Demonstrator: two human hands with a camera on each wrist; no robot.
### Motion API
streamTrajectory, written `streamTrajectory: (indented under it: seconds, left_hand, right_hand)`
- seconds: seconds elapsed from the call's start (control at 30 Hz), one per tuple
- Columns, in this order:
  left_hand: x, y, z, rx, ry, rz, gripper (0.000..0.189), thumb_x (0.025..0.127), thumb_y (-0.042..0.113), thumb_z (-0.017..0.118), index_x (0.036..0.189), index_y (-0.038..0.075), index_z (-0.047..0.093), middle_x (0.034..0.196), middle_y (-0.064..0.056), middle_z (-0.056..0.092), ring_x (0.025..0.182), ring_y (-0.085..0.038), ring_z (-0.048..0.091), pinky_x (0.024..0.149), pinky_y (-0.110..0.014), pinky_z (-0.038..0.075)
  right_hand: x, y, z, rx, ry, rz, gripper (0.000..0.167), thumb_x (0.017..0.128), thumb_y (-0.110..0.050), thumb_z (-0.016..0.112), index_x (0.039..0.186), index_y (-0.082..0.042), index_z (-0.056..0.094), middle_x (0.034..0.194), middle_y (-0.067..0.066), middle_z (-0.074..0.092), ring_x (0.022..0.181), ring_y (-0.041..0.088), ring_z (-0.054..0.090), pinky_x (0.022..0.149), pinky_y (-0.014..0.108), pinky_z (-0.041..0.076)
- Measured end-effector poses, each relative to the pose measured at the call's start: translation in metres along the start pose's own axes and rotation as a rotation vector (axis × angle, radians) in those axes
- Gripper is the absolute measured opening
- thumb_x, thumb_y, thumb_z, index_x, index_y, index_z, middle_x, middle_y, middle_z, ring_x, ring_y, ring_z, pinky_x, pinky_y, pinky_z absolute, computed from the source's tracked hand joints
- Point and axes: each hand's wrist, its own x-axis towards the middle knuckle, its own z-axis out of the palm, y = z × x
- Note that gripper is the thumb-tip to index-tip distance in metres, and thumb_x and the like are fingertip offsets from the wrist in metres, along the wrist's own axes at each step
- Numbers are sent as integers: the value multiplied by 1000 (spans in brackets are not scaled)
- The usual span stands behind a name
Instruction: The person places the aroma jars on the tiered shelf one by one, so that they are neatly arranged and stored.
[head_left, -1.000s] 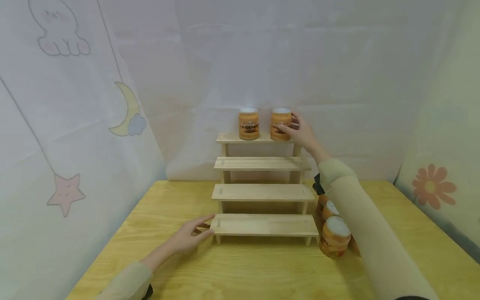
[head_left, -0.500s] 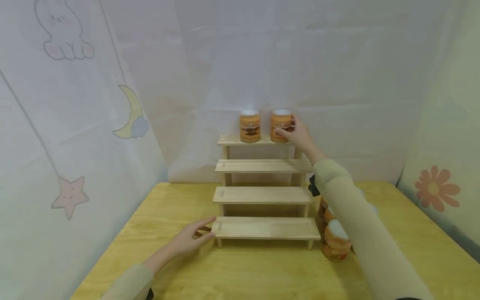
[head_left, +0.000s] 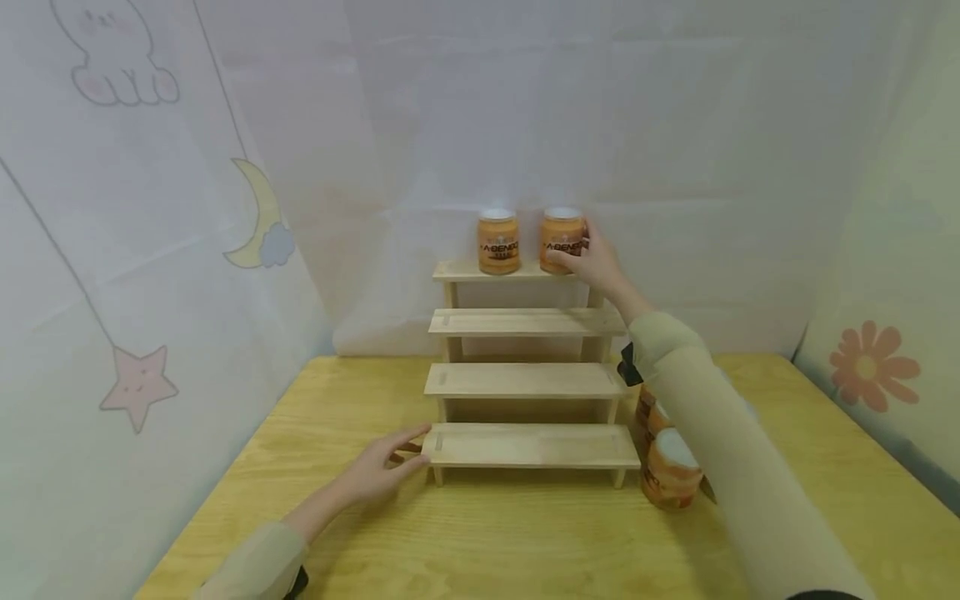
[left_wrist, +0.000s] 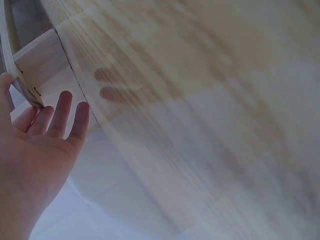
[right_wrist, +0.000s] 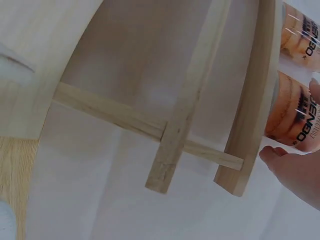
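Note:
A pale wooden step rack (head_left: 530, 379) stands on the table. On its top step are two orange cans with whitish tops and dark lettering. My right hand (head_left: 596, 258) holds the right-hand can (head_left: 562, 227), thumb across its front and fingers round its far right side. The other can (head_left: 498, 242) stands upright a short gap to the left. In the right wrist view, my right hand (right_wrist: 295, 167) is partly cut off by the edge. My left hand (head_left: 378, 468) holds the left end of the lowest step between thumb and forefinger; its other fingers (left_wrist: 60, 115) stick out.
More orange cans (head_left: 671, 477) stand in a row right of the rack, partly behind my right sleeve (head_left: 738, 467). The yellowish wooden table (head_left: 480, 542) meets a pale cloth backdrop (head_left: 675, 125) behind the rack and at both sides.
My right thumb has shifted slightly left across the can's front. The can stays at about the same spot on the top step. My left hand keeps its place; the view bobs slightly.

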Motion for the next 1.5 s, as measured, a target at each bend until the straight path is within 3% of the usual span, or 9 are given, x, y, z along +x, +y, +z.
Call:
streamTrajectory:
  seconds: [0.23, 0.57, 0.8, 1.07, 1.23, 1.5]
  left_hand:
    - [-2, 1, -3, 0, -5, -16, 56, 97, 30, 53, 144, 5, 36, 144, -20, 40, 115, -40, 53, 90, -53, 49]
    - [-1, 0, -8, 2, 3, -44, 56, 97, 31, 53, 144, 8, 36, 144, -18, 41, 116, -40, 53, 90, -53, 49]
    - [1, 1, -7, -2, -4, -51, 57, 96, 32, 54, 145, 7, 36, 145, -18, 41, 117, -39, 53, 91, -51, 49]
    - [2, -1, -7, 11, -10, -49, 58, 96, 34, 52, 146, 9, 35, 145, -18, 40, 117, -39, 53, 91, -49, 50]
    - [1, -1, -7, 28, -2, -56, 59, 97, 36, 52, 145, 8, 35, 145, -18, 40, 116, -38, 53, 90, -46, 51]
    - [3, -2, -5, 33, 0, -59, 60, 96, 38, 52, 145, 8, 35, 145, -17, 41, 117, -37, 53, 91, -47, 51]
  right_hand:
    - [-18, -8, -17, -61, -62, 59, 92, 86, -44, 65, 152, -12, 10, 154, 14, 21, 141, 31, 23, 113, 50, 26]
    - [-53, -6, -41, -57, -103, -75, 75, 91, -27, 63, 148, -3, 22, 146, 21, 37, 135, 32, 35, 113, 47, 28]
    - [-88, 4, -56, -58, -163, -101, 65, 93, -25, 60, 146, -2, 29, 144, 23, 39, 134, 35, 36, 112, 50, 28]
    - [-134, 15, -71, -91, -204, -49, 55, 94, -30, 58, 139, -3, 41, 140, 21, 43, 129, 37, 40, 109, 50, 33]
    - [-162, 23, -75, -160, -192, -31, 52, 93, -34, 59, 133, -4, 48, 131, 20, 52, 119, 38, 51, 99, 52, 43]
    - [-203, 42, -73, -239, -204, 22, 52, 91, -39, 60, 131, -7, 51, 129, 19, 54, 115, 38, 54, 89, 46, 52]
